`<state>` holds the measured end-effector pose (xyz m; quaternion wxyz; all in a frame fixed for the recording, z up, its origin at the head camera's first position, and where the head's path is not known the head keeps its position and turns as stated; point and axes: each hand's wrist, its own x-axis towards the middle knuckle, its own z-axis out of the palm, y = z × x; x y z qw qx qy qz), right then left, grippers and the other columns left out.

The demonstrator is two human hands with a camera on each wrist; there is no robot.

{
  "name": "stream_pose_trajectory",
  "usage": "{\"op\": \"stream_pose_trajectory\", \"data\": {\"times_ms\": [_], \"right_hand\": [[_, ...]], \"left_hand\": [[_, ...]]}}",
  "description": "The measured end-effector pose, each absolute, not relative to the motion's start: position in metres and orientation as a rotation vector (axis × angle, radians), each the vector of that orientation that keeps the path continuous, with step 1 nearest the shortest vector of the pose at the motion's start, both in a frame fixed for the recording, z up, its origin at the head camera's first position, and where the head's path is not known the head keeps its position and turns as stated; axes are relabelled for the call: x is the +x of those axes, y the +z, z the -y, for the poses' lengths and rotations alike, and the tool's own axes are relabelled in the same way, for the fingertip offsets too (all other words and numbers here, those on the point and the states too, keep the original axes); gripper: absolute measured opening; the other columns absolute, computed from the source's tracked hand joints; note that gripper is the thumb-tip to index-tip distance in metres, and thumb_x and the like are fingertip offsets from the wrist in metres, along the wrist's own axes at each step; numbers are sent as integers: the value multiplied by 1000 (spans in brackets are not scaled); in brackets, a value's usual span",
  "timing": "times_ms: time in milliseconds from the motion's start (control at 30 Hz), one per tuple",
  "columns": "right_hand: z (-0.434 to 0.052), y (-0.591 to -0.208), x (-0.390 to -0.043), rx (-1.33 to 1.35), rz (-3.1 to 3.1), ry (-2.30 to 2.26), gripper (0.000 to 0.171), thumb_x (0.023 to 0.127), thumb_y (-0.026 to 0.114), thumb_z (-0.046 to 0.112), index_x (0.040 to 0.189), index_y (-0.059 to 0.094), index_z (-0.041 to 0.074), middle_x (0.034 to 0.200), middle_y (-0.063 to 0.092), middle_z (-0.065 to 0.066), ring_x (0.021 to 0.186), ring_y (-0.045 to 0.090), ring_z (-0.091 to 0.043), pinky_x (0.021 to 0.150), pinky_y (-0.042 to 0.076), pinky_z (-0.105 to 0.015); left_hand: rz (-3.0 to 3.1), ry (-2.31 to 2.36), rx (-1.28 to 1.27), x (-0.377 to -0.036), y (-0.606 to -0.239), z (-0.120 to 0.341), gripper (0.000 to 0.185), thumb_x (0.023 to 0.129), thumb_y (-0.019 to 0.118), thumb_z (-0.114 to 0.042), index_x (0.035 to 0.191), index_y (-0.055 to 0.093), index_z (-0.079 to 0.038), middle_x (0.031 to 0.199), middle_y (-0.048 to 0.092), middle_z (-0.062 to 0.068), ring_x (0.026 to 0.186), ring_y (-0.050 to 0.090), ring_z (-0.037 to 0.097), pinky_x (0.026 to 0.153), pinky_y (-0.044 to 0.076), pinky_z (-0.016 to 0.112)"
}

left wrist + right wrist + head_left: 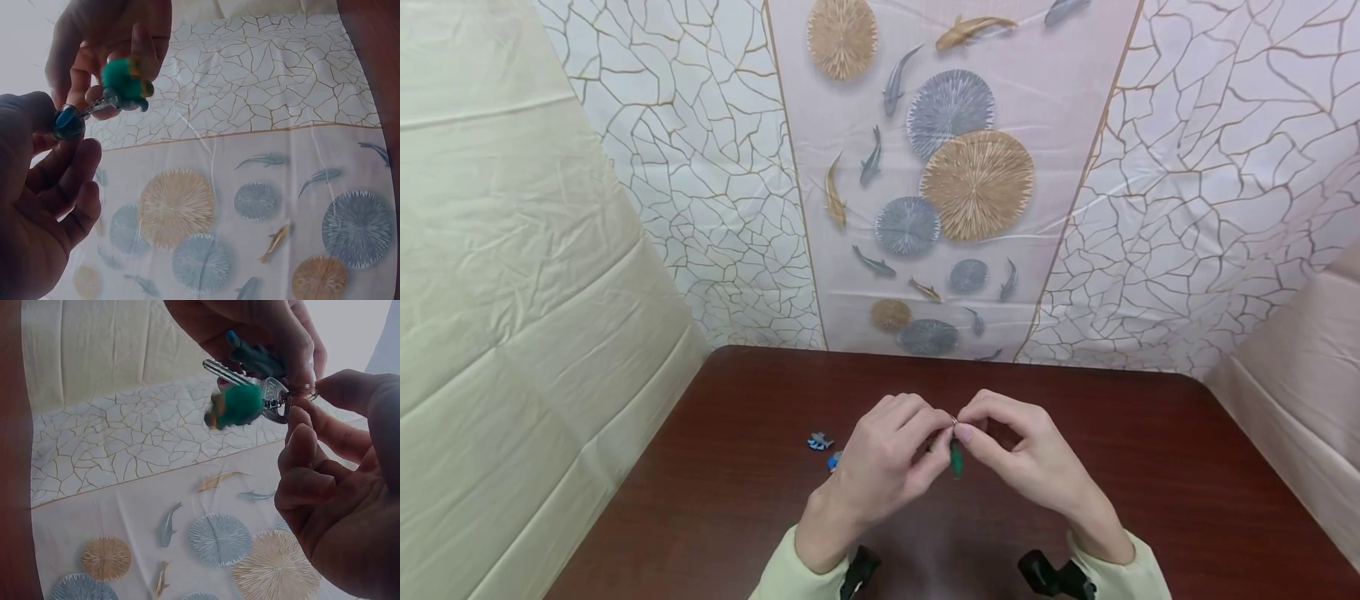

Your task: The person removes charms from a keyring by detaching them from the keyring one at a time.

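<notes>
My left hand [891, 450] and right hand [1026, 446] meet over the table, fingertips almost touching. Between them is a small metal key ring [312, 394], which both hands pinch between thumb and forefinger. From the ring hangs a silver key [228, 373], together with a green charm [242, 405] with orange-yellow parts on a short chain, blurred. A dark blue-green charm [259, 360] lies against the left hand's fingers in the right wrist view. In the left wrist view a rounded blue piece [69, 122] sits at the left hand's fingertips.
Left of the left hand, a small blue-and-grey figure [820, 442] lies on the dark brown table [700, 500]. Another blue piece [834, 461] is partly hidden behind that hand. A patterned cloth [700, 167] hangs behind the table; pale cloth covers both sides.
</notes>
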<state>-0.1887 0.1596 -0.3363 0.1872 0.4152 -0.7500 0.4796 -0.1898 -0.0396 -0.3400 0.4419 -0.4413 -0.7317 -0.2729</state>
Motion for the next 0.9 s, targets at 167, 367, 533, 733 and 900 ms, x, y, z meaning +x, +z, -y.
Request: {"op": "stream_pose_trajectory", "data": {"times_ms": [167,367,533,733,900], "right_hand": [[-159,-338,-189,1211,2035,1375,33,81,67,-14,92,67,17,78,59,4,70,53,-5,53,42,-19],[-159,-340,-193,1323,1935,1436,33,76,67,-20,90,67,10,77,59,0,68,53,-7,51,42,-18],[-158,-341,-193,1363,1923,1457,36,77,65,-21,92,67,12,78,59,-1,68,53,-7,51,42,-17],[-155,-342,-193,1353,1928,1461,31,80,62,-20,90,67,9,77,60,-2,69,54,-7,55,44,-20],[-154,-342,-193,1339,1914,1473,33,79,63,-21,92,67,10,78,61,-2,70,55,-7,57,45,-22]], "left_hand": [[1814,-681,-1119,-190,-340,40,8,88,61,-8,92,67,-11,83,62,-6,75,56,7,70,44,17],[1831,-715,-1116,-190,-340,41,7,90,60,-9,92,66,-12,83,62,-6,75,55,6,70,43,17],[1817,-723,-1117,-191,-339,43,8,90,59,-8,90,66,-12,82,61,-6,74,55,6,69,43,17],[1817,-733,-1182,-190,-339,45,7,90,61,-8,94,66,-12,85,63,-6,75,56,6,72,45,16],[1824,-724,-1206,-190,-337,47,8,90,63,-9,96,67,-11,87,63,-5,77,57,7,76,47,17]]}}
